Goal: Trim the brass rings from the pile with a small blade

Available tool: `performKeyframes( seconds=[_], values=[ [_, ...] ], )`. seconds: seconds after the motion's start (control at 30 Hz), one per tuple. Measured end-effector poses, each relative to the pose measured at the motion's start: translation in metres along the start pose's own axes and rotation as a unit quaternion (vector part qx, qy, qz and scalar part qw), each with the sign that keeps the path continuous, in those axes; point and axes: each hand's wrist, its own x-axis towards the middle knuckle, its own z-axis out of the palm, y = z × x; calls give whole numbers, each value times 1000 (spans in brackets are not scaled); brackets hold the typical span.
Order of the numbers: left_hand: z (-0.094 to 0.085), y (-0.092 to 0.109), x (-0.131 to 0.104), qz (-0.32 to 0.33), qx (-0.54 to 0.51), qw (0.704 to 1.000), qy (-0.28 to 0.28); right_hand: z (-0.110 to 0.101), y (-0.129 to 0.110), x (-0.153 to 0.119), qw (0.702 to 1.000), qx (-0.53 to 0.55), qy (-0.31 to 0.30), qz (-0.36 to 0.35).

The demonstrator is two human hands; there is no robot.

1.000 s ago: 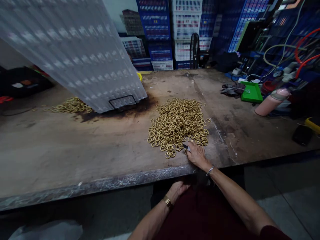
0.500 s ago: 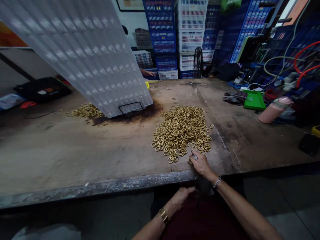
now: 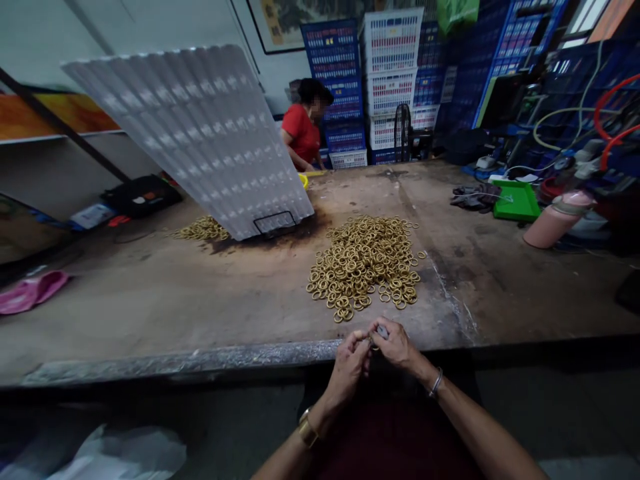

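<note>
A heap of brass-coloured rings (image 3: pixel 367 260) lies on the wooden table (image 3: pixel 250 300). Just below the heap, at the table's front edge, my two hands meet. My right hand (image 3: pixel 393 341) is closed on a small grey tool (image 3: pixel 383 331), only partly visible between the fingers. My left hand (image 3: pixel 351 360), fingertips pinched together, touches a brass ring (image 3: pixel 373 345) at the tips of the right hand. How much of the ring each hand grips is partly hidden by the fingers.
A corrugated translucent sheet (image 3: pixel 210 133) leans on a black wire stand (image 3: pixel 275 223), with more rings (image 3: pixel 204 229) behind it. At the right are a green tray (image 3: pixel 516 200) and a pink bottle (image 3: pixel 557 219). A person in red (image 3: pixel 303 133) is beyond the table.
My left hand has risen from below the table edge to meet the right. My right hand has drawn back from the heap's edge with the tool. The view has tilted up, showing the person in red.
</note>
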Motion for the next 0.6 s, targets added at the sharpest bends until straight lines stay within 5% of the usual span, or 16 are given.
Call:
performKeyframes(
  seconds=[0.23,0.47,0.6],
  values=[
    [12,4,5,19,33,999,-1,-3,3,3,999,27,24,29],
    [18,8,17,162,103,978,85,-8,11,10,998,28,28,55],
    [18,6,21,181,136,970,86,-15,10,8,990,96,-13,101]
  ],
)
